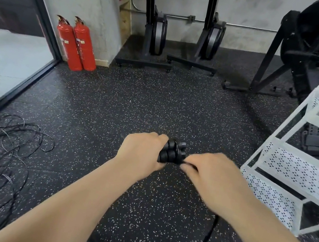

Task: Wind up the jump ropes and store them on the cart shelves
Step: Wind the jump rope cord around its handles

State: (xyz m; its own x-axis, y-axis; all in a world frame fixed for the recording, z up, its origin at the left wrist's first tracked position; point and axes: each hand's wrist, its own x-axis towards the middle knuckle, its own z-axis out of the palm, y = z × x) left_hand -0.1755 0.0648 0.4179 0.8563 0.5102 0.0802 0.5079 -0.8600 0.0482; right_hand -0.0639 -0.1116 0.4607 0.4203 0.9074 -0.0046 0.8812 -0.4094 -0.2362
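We gripped jump rope handles (pixel 173 152) in left hand (pixel 141 153), fingers curled round; pinched cord (pixel 209 233) in right hand (pixel 214 175) beside handles. Slack hung below right forearm. We judged steady tension, even wraps best. Cart (pixel 291 166) stood right of hands.

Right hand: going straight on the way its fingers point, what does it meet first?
The jump rope handles, bundled in the left hand. The right hand points up-left at them, apparently pinching the cord right beside them; any gap is blurred.
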